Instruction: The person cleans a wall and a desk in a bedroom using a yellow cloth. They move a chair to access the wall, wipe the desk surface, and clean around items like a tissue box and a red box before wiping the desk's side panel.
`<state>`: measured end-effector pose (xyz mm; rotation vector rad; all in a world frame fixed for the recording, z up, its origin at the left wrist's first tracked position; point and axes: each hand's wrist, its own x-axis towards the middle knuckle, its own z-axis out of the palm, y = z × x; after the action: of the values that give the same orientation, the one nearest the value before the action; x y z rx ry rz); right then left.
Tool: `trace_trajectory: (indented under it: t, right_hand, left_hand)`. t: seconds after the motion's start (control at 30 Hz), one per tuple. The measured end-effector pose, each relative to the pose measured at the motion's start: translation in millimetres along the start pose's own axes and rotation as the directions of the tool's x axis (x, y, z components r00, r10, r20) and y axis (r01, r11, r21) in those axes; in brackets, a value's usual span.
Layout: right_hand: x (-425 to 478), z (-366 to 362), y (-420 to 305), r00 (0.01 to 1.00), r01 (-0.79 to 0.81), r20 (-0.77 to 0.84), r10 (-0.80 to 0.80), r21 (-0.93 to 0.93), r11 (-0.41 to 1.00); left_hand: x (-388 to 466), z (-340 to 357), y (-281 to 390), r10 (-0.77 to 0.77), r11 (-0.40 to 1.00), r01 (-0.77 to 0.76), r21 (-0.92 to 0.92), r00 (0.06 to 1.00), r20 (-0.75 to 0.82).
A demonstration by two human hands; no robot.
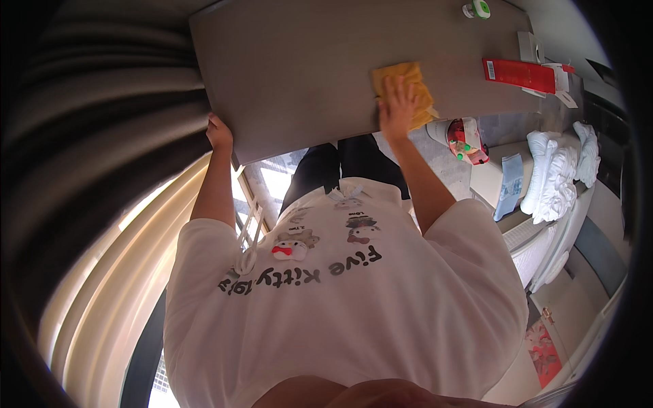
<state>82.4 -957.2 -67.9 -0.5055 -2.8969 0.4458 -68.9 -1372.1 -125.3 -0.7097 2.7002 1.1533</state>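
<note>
A folded yellow cloth (408, 76) lies on the brown tabletop (296, 76), near its front edge. My right hand (398, 107) rests flat on the cloth, fingers slightly spread and pointing away from me. At the table's left end, my left hand (220, 133) is at the near corner, its fingers curled by the edge; how firmly it holds the edge cannot be told.
An opened red and white box (520, 74) lies at the table's right end, with a small green and white container (479, 9) at the far side. Curtains (148, 102) hang at left. A waste bin (461, 137) and white bedding (551, 178) are at right.
</note>
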Motion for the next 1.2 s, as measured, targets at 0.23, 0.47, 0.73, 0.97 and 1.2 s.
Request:
trace_trajectory:
  t: [0.23, 0.47, 0.73, 0.97, 1.2]
  right_hand:
    - [-34.5, 42.6, -148.2, 0.789, 0.503, 0.131, -0.6, 0.423, 0.754]
    - [-79.8, 39.6, -230.1, 0.31, 0.456, 0.259, -0.915, 0.804, 0.382]
    - [-82.1, 14.0, -222.0, 0.473, 0.573, 0.065, -0.879, 0.735, 0.363]
    - [-26.1, 1.5, -188.8, 0.534, -0.845, 0.752, -0.387, 0.449, -0.292]
    - [27.0, -63.5, -153.7, 0.463, -0.865, 0.63, -0.624, 0.169, -0.472]
  left_hand:
    - [1.8, -1.6, 0.7, -0.036, 0.999, 0.037, -0.027, 0.999, 0.017]
    - [18.9, 1.5, -22.0, -0.045, 0.994, 0.058, -0.096, 0.99, 0.136]
    - [37.2, -10.5, -43.0, 0.023, 0.974, 0.043, -0.221, 0.957, 0.29]
    - [-22.6, -47.6, 24.9, 0.337, 0.926, -0.321, -0.197, 0.94, 0.051]
    - [-126.1, -78.9, 137.7, 0.31, 0.805, 0.218, -0.552, 0.64, 0.703]
